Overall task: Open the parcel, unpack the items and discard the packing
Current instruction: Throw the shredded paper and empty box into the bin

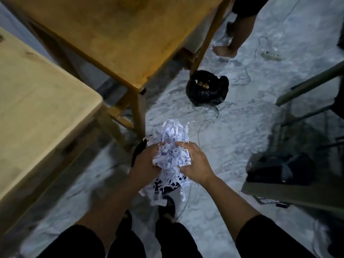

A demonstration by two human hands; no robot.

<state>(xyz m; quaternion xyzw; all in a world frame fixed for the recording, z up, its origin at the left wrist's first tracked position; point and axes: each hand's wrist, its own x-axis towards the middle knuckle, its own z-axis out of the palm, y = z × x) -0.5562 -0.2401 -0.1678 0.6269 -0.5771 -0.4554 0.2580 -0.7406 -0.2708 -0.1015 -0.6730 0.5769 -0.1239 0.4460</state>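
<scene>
— What are the two hands doing?

— The left hand [144, 162] and the right hand [195, 163] are squeezing a big bunch of shredded paper [172, 157] between them. The fingers curl into it from both sides, so both hands are closed on the paper.

— Where is the paper?

— It is up in the air, in front of the person, over the pale floor [242, 127]. It does not touch the floor.

— Which way does the bunch go?

— It is longer than it is wide. Its long way runs from the person outward. A fluffy end sticks out past the fingers, pointing toward the black bin bag [206, 88]. Loose strips hang down at the near end, above a dark shoe [168, 206].

— What is near the bin bag?

— The bag sits open on the floor, just beside a leg of the orange-brown wooden table [121, 34]. There is something yellowish inside, but it is too small to tell what. A lighter wooden table [37, 86] is on the left.

— Anything else?

— Another person's bare foot [224, 50] stands on the floor at the top. Thin wires [210, 114] lie on the floor near the bag. The view is blurry.
</scene>
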